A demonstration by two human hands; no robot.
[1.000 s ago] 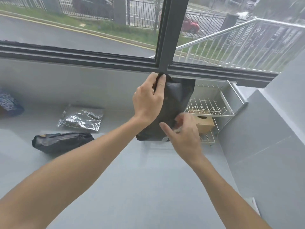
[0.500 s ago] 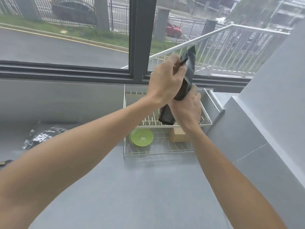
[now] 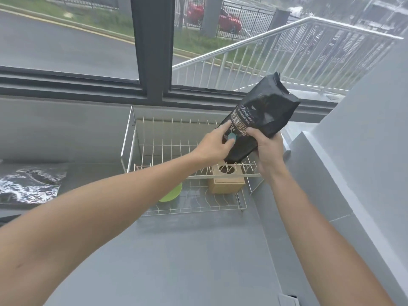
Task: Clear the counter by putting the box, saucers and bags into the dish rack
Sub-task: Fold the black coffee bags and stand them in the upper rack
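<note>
Obs., head view. Landmark: the rack [image 3: 130, 138].

Your right hand [image 3: 268, 149] grasps the black bag [image 3: 262, 115] low on its right side, thumb across the printed front, fingers behind. Your left hand [image 3: 213, 143] has fingers extended, with the fingertips touching the bag's lower left front; it is not wrapped round the bag.

The bag is in the air above the rack's right end, over the upper tier, and tilted so its crimped top leans up and right, toward the window. Its bottom edge hangs just above the box [image 3: 227, 182].

Change from half a second ago: then both of your hands were clenched round the bag, which was edge-on and near upright, higher against the window. Now its printed face is turned to you, the top has swung right, and your left hand has let go of the upper part and moved to the lower front.

The box sits in the rack's lower tier at its right end. A green saucer [image 3: 171, 193] lies in the same tier left of the box, partly hidden by your left forearm.

A foil bag [image 3: 31, 186] lies on the counter [image 3: 176, 250], well left of the rack.
</note>
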